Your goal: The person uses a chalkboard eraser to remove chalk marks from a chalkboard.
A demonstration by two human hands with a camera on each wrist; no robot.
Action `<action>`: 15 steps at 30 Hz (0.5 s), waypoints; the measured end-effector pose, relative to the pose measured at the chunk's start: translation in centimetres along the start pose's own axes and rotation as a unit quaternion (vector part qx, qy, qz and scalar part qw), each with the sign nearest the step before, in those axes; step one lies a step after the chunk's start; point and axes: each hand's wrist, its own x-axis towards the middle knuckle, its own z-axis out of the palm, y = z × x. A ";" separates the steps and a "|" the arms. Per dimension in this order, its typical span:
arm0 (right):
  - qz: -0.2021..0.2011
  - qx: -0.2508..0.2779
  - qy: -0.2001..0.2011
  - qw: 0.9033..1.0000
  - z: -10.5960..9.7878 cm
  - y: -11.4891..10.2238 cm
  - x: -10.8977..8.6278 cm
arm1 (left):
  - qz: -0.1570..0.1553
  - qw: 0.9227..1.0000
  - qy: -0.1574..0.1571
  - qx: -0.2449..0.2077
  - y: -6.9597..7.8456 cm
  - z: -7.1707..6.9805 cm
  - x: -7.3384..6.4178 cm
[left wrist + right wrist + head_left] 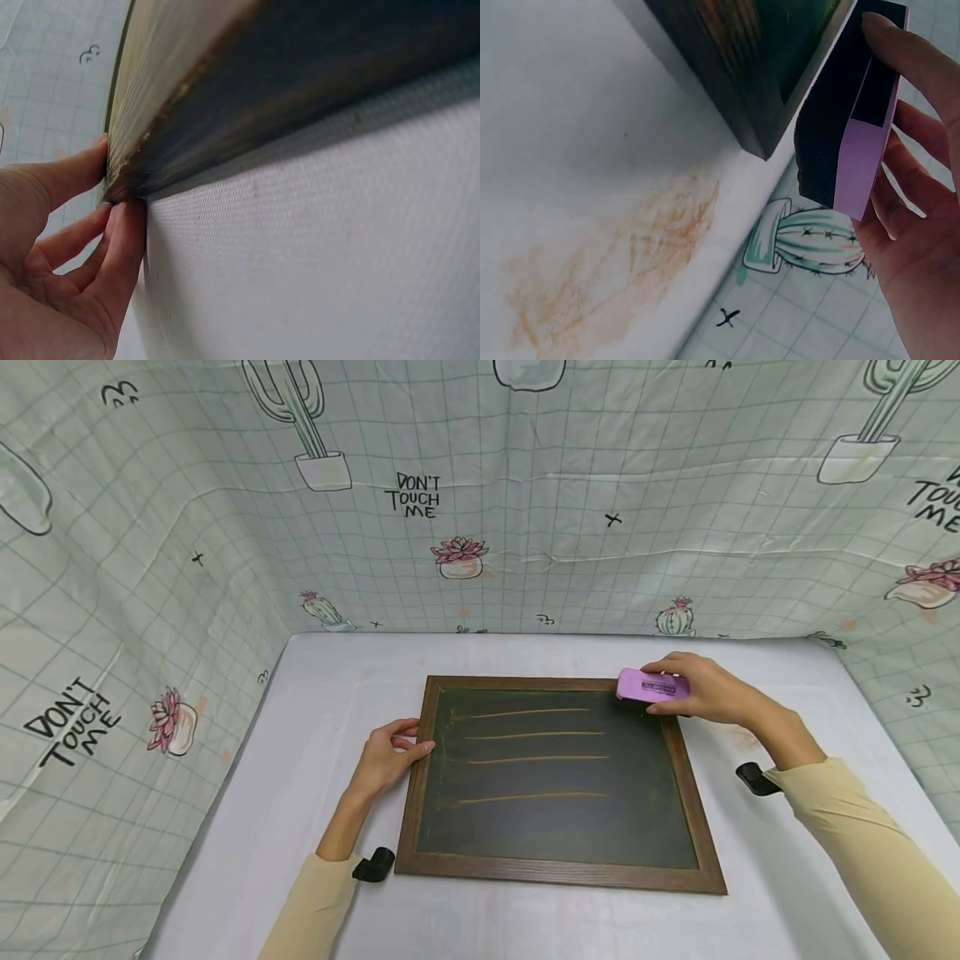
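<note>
A chalkboard (555,827) in a brown wooden frame lies on the white table, with several yellowish chalk lines drawn across it. At its left side my left hand (384,758) pinches the frame, thumb on top and fingers at the lower edge; the left wrist view shows those fingers (124,247) against the frame's underside. Over the upper right corner my right hand (701,689) grips a pinkish-purple board eraser (651,683) with a dark felt underside. In the right wrist view the eraser (862,161) appears raised off the board, its felt facing the frame's corner.
The white table (330,677) carries an orange-brown chalk smudge (660,247) by the board's upper right corner. A white grid-patterned cloth (525,552) printed with cacti hangs behind and at both sides. Black wrist devices (757,779) sit at both sleeves.
</note>
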 end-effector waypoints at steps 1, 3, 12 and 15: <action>0.001 0.003 -0.003 1.000 0.1 -0.1 0.2 | 0.000 1.000 -0.001 0.001 0.0 0.0 0.0; 0.002 0.008 -0.011 1.000 0.2 -0.3 0.5 | -0.002 1.000 -0.002 0.001 0.0 0.0 0.0; -0.005 0.023 -0.024 0.999 1.0 -0.9 1.5 | 0.002 1.000 -0.002 -0.003 0.0 0.1 0.0; -0.009 0.027 -0.029 0.999 1.3 -1.0 1.9 | 0.002 1.000 0.000 -0.004 0.0 0.1 0.0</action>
